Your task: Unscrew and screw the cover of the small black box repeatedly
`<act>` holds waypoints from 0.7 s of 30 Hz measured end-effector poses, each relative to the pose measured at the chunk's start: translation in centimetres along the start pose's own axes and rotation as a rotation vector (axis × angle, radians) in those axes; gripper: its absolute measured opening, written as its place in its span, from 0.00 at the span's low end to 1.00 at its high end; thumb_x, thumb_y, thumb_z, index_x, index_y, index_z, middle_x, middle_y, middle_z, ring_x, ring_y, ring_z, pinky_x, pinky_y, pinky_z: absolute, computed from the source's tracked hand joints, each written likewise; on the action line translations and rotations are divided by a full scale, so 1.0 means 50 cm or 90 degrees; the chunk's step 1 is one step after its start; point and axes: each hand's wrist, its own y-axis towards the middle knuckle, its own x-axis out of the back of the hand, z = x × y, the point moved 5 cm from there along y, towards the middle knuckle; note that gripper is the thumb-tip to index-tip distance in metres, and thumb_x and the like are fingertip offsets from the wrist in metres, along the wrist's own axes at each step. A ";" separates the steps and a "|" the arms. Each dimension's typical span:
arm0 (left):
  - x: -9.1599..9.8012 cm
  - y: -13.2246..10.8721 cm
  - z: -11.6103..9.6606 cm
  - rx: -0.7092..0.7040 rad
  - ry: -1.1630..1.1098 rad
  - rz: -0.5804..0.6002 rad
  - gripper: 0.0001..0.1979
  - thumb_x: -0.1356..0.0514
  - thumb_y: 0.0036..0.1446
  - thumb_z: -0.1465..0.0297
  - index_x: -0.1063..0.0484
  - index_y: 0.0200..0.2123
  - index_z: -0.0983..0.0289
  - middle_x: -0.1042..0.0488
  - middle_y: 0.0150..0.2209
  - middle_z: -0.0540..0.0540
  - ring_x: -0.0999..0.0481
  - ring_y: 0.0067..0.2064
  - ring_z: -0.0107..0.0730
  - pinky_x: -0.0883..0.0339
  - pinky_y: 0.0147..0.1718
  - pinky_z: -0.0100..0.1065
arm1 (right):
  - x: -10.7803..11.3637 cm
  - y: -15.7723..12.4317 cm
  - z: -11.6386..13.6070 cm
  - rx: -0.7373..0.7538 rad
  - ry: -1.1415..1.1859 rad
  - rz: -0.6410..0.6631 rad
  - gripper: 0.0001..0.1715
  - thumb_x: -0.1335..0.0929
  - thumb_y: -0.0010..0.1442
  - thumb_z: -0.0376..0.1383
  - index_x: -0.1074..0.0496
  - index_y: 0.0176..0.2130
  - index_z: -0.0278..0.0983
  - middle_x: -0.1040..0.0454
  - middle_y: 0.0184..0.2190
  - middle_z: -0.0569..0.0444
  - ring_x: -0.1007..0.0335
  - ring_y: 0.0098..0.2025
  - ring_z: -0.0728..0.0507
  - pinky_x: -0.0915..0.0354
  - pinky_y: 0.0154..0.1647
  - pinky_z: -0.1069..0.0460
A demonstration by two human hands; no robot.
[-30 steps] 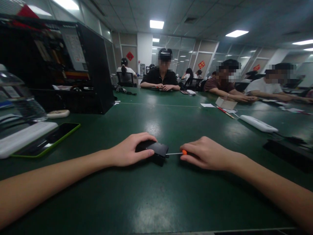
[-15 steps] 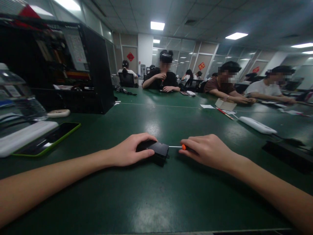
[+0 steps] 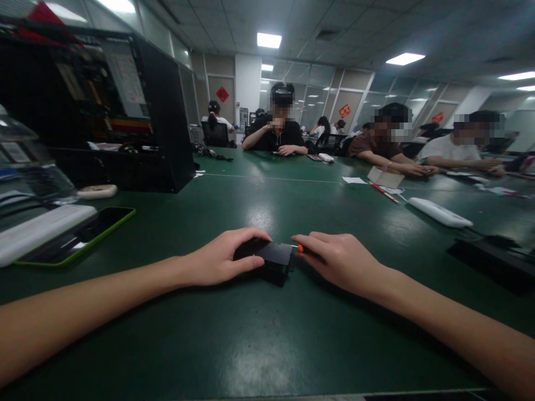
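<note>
A small black box-shaped device (image 3: 278, 255) rests on the green table (image 3: 251, 328), gripped from its left side by my left hand (image 3: 228, 256), thumb in front and fingers behind. My right hand (image 3: 340, 259) is closed around the orange handle (image 3: 300, 248) of a screwdriver, most of which the fingers hide. Only a short piece of its metal shaft shows between the handle and the right end of the device. Whether the tip is inside the device cannot be seen.
An open black computer case (image 3: 165, 111), a bottle (image 3: 37, 167) and a green-edged phone (image 3: 112, 220) stand or lie left. At right are a white power strip (image 3: 438, 213), a black object (image 3: 489, 264) and a small box (image 3: 385, 177). Several people sit beyond.
My right hand has moved left with the screwdriver, so the orange handle is now close to the device and much less shaft shows. My left hand has hardly moved.
</note>
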 end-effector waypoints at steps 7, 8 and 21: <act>0.001 -0.001 0.001 0.010 -0.014 0.004 0.19 0.39 0.66 0.63 0.32 0.56 0.63 0.25 0.52 0.56 0.25 0.51 0.40 0.34 0.51 0.38 | 0.013 0.003 0.016 0.088 -0.118 -0.086 0.16 0.40 0.72 0.35 0.26 0.50 0.32 0.24 0.31 0.53 0.28 0.29 0.47 0.42 0.26 0.52; 0.001 0.000 0.001 0.012 -0.016 0.005 0.19 0.39 0.66 0.63 0.32 0.56 0.62 0.24 0.51 0.56 0.25 0.51 0.40 0.34 0.50 0.38 | 0.013 0.001 0.013 0.098 -0.120 -0.086 0.16 0.40 0.72 0.35 0.26 0.50 0.32 0.25 0.31 0.54 0.29 0.28 0.48 0.42 0.26 0.52; 0.006 0.002 0.010 0.054 -0.017 -0.010 0.21 0.36 0.63 0.59 0.30 0.55 0.62 0.24 0.51 0.55 0.25 0.50 0.42 0.33 0.49 0.37 | 0.024 -0.006 -0.007 0.156 -0.117 -0.126 0.12 0.37 0.69 0.35 0.26 0.43 0.32 0.27 0.26 0.55 0.34 0.25 0.52 0.45 0.25 0.54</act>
